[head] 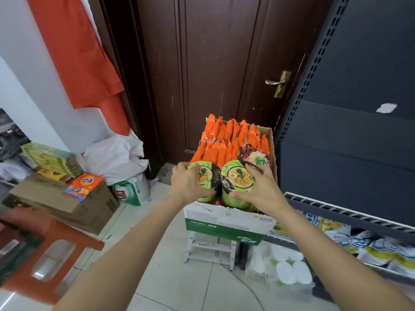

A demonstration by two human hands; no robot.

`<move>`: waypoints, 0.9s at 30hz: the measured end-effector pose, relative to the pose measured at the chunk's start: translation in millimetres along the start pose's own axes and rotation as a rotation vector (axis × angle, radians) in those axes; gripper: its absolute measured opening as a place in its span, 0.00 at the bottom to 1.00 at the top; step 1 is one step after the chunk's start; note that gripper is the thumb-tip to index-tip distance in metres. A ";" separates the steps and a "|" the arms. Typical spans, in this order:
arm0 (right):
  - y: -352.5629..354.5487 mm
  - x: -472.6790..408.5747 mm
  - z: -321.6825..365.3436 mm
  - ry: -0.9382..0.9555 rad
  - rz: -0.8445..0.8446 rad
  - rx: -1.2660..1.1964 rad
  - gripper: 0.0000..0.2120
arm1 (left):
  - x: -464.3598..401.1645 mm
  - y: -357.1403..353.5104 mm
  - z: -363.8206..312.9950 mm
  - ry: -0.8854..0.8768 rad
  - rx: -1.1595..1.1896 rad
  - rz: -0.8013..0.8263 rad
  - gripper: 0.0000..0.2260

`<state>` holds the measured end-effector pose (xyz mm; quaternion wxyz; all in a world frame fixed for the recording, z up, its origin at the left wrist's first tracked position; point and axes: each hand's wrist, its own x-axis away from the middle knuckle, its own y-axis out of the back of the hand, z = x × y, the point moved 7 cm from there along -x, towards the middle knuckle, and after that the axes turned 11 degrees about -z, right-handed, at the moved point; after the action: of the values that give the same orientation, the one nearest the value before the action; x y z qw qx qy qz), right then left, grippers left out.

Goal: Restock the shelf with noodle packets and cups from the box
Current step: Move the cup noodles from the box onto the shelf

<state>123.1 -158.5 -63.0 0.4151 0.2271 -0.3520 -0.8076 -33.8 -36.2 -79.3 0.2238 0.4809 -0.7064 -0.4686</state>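
Observation:
A white and green cardboard box stands on a small white stool in front of a dark door. Several orange noodle packets stand upright in its far part. At its near edge sit two green noodle cups. My left hand grips the left cup from above, fingers curled over its lid. My right hand grips the right cup by its rim, thumb at the near edge. A third cup with a dark red lid lies behind the right one. The dark shelf stands at the right.
The shelf's lower tiers hold blue and yellow packets and white lidded bowls. A brown carton with an orange snack bag, a white plastic bag and a red stool stand at the left. Tiled floor lies between.

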 end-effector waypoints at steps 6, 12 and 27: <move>37.0 -0.5 -4.3 -0.039 -0.182 -0.122 0.38 | -3.1 31.6 -34.9 -0.086 0.125 -0.172 0.37; 100.2 -1.1 -29.6 -0.070 -0.332 -0.126 0.35 | -3.5 31.9 -107.0 -0.207 0.259 -0.160 0.34; 338.8 50.1 -245.4 -0.216 -0.604 -0.112 0.31 | 37.2 -74.8 -421.7 -0.466 0.355 -0.023 0.32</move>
<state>430.1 -431.4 30.5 0.1289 0.2109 -0.2658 -0.9318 308.6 -265.0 44.3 -0.0374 0.3999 -0.8042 -0.4380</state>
